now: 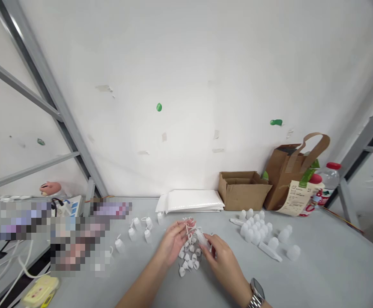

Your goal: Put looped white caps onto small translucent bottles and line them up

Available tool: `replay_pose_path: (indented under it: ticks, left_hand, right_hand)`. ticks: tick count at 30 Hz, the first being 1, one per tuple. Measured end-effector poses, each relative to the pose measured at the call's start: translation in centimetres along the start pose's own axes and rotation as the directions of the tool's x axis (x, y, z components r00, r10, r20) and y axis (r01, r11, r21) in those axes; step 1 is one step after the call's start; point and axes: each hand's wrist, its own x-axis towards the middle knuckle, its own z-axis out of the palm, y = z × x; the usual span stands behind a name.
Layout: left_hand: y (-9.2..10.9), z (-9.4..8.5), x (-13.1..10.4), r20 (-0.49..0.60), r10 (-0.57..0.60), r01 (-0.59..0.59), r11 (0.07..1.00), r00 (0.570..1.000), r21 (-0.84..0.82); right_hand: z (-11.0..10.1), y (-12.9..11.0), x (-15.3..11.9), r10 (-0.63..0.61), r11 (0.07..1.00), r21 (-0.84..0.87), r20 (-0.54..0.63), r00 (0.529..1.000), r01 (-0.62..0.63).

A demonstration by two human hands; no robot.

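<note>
My right hand (221,261) pinches a small translucent plastic bottle (201,238) between thumb and fingers, tilted over the middle of the grey table. My left hand (173,240) is palm up beside it, its fingertips curled round a white cap with a thin looped strap (189,226). Cap and bottle are close together; whether they touch I cannot make out. Just below both hands lies a loose pile of small white caps (189,260). To the left stand several small bottles with looped caps (136,224). A cluster of translucent bottles (255,229) is at the right.
White padded envelopes (194,201) lie against the wall beside an open cardboard box (246,194). A brown paper bag (281,175) and a red-capped bottle (330,177) stand at the back right. Cables (22,261) and a yellow case (41,291) are at the left.
</note>
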Motion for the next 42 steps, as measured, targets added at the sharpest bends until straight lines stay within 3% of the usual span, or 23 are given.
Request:
replay_pose_path:
  ticks: [5,13,16,22,28,30,36,39,42]
  left_hand:
    - [-0.3,-0.4,0.5,-0.133,0.059,-0.062,0.998,0.989,-0.021]
    - [-0.2,-0.1,0.2,-0.065,0.104,-0.102,0.994,0.992,0.029]
    - [-0.4,-0.3,0.6,-0.068,0.186,-0.177,0.976,0.980,0.125]
    - [-1.1,0.0,0.9,-0.072,0.396,-0.350,0.872,0.916,0.341]
    - [-1.2,1.1,-0.6,0.161,0.535,-0.504,0.593,0.829,0.628]
    - [-1.4,1.1,-0.4,0.144,0.533,-0.499,0.617,0.834,0.609]
    - [-1.4,0.6,1.0,-0.093,0.447,-0.385,0.844,0.890,0.373]
    - [-1.1,0.5,1.2,-0.112,0.336,-0.300,0.919,0.935,0.256]
    - [-0.8,0.5,1.0,-0.091,0.295,-0.270,0.938,0.951,0.219]
  right_hand:
    - [0.3,0.1,0.0,-0.021,1.000,0.012,0.001,1.000,0.021]
    - [0.8,0.6,-0.2,-0.055,0.998,-0.001,-0.004,0.998,0.055]
    - [0.8,0.7,-0.3,-0.063,0.998,-0.009,0.011,0.998,0.063]
    - [0.9,0.7,-0.4,-0.060,0.997,0.045,0.010,0.998,0.059]
    - [1.4,1.0,-0.4,-0.028,0.985,0.168,-0.020,0.999,0.031]
    - [1.4,1.1,-0.4,-0.019,0.985,0.173,-0.026,0.999,0.023]
    - [0.9,0.7,-0.4,0.035,0.993,0.111,0.000,0.999,-0.035]
    - [0.8,0.3,-0.3,0.038,0.996,0.075,0.021,0.999,-0.039]
    - [0.7,0.0,-0.3,0.024,0.998,0.054,0.032,0.999,-0.026]
